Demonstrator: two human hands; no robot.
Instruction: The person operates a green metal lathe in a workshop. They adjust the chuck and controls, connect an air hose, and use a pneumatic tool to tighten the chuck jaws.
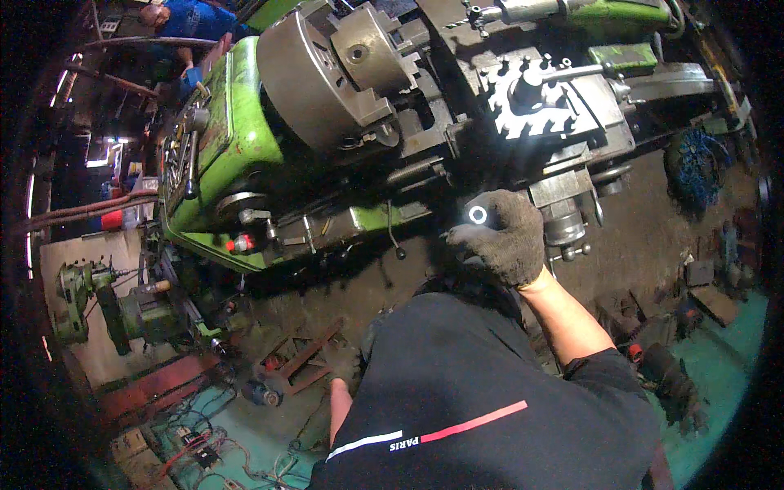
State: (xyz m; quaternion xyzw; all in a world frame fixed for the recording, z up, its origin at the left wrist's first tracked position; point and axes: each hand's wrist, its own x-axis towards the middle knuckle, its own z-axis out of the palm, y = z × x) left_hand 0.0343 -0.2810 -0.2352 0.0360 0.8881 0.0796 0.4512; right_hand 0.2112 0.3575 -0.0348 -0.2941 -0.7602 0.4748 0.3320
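Note:
My right hand (505, 237), in a dark grey knit work glove, is closed in front of a large green metal lathe (253, 114). It grips a dark thing with a bright white ring (478, 214) on the end; most of it is hidden, so its kind is unclear. Just beyond that hand are the lathe's carriage and the brightly lit square tool post (529, 98). A handwheel (565, 229) sits right of the hand. Low at my left side hangs my gloved left hand (346, 365), apart from the machine, its fingers too dark to make out.
The big chuck (314, 77) stands at upper left of the carriage. Levers (398, 245) jut from the lathe's front. At left is a green bench machine (147, 314); cables (204, 449) and a rusty metal frame (310, 359) lie on the floor. Another person (196, 20) stands far left.

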